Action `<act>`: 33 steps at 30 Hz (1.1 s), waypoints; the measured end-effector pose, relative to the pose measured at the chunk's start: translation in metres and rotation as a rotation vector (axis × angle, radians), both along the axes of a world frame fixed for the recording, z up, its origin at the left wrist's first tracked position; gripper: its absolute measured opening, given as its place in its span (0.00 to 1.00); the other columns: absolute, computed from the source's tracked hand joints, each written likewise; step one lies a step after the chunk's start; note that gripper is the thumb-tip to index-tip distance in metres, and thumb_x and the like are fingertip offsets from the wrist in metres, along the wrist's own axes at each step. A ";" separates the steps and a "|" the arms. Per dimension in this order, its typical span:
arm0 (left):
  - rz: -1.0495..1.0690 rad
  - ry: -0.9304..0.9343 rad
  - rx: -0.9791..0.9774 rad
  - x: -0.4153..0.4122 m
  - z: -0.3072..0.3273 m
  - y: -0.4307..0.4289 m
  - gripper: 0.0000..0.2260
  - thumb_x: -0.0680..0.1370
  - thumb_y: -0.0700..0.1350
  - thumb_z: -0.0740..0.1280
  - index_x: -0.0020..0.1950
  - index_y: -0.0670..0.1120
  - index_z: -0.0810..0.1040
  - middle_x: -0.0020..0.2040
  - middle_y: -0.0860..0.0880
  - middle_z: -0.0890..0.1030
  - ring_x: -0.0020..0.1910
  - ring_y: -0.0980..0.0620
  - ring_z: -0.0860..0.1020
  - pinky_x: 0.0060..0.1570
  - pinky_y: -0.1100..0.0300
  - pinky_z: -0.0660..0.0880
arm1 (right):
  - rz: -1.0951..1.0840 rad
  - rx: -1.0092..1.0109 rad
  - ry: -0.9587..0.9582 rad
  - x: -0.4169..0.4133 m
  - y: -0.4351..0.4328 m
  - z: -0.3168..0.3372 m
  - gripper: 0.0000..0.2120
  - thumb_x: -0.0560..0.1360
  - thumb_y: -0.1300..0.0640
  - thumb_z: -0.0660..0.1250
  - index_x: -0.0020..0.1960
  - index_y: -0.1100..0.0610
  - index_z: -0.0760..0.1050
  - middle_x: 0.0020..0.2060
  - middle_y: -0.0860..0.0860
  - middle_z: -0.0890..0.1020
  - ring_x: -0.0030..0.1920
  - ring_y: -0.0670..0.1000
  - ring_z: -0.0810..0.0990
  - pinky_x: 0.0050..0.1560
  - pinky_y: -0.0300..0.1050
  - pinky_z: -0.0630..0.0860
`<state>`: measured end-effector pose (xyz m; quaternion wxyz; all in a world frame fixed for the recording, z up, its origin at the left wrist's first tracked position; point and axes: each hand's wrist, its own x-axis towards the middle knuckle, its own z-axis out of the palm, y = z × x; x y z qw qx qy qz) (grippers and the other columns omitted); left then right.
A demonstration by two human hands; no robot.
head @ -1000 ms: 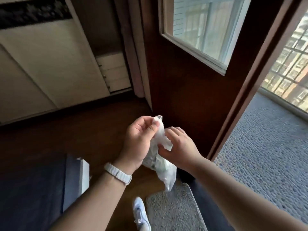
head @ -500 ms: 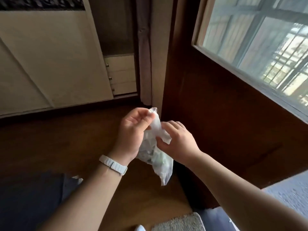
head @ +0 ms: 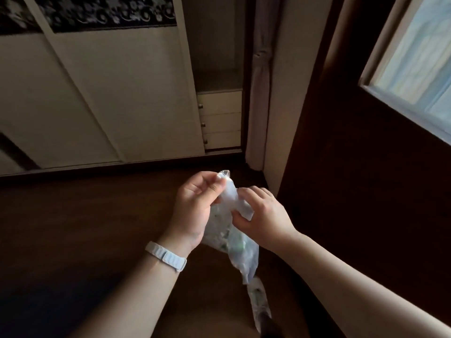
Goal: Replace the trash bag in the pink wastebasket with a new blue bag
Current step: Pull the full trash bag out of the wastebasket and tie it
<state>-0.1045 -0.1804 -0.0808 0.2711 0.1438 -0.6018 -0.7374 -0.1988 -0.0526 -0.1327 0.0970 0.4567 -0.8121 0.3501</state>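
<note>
Both hands hold a clear trash bag [head: 234, 242] between them above the dark wooden floor [head: 73, 228]. Left hand [head: 195, 206], with a pale wristband [head: 166, 256] at its wrist, pinches the gathered top of the bag between thumb and fingers. Right hand [head: 262, 215] is closed around the bag's neck just below that pinch. Below the hands the bag hangs with small scraps inside, and a light shoe [head: 258, 301] shows under it. Beyond the hands stand pale wardrobe doors [head: 109, 93] and small drawers [head: 222, 120]; to their right is a dark wooden door [head: 353, 167] with a window [head: 415, 64].
</note>
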 end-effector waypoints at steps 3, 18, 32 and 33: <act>0.074 -0.025 -0.002 -0.041 -0.003 -0.035 0.03 0.71 0.45 0.70 0.39 0.51 0.83 0.37 0.51 0.80 0.40 0.52 0.75 0.41 0.62 0.72 | 0.059 -0.004 -0.018 -0.049 -0.041 -0.005 0.18 0.69 0.47 0.64 0.57 0.51 0.74 0.46 0.45 0.79 0.45 0.52 0.76 0.43 0.47 0.77; 0.325 -0.049 -0.009 -0.206 0.035 -0.164 0.05 0.68 0.49 0.74 0.40 0.49 0.81 0.40 0.45 0.79 0.42 0.48 0.75 0.40 0.60 0.72 | 0.324 -0.071 -0.013 -0.238 -0.206 0.023 0.17 0.70 0.48 0.65 0.55 0.54 0.77 0.44 0.48 0.80 0.43 0.52 0.76 0.41 0.43 0.76; 0.395 0.038 0.072 -0.229 0.008 -0.360 0.03 0.69 0.47 0.74 0.38 0.50 0.82 0.39 0.46 0.79 0.44 0.44 0.74 0.44 0.54 0.71 | 0.390 0.019 0.027 -0.268 -0.408 0.012 0.17 0.71 0.49 0.67 0.57 0.53 0.77 0.44 0.47 0.80 0.44 0.51 0.76 0.45 0.41 0.74; 0.404 0.043 0.072 -0.227 0.008 -0.381 0.04 0.67 0.49 0.74 0.38 0.50 0.82 0.38 0.46 0.79 0.43 0.45 0.74 0.43 0.55 0.71 | 0.391 0.034 0.042 -0.268 -0.429 0.013 0.16 0.71 0.49 0.68 0.57 0.53 0.77 0.44 0.48 0.80 0.44 0.51 0.77 0.44 0.42 0.74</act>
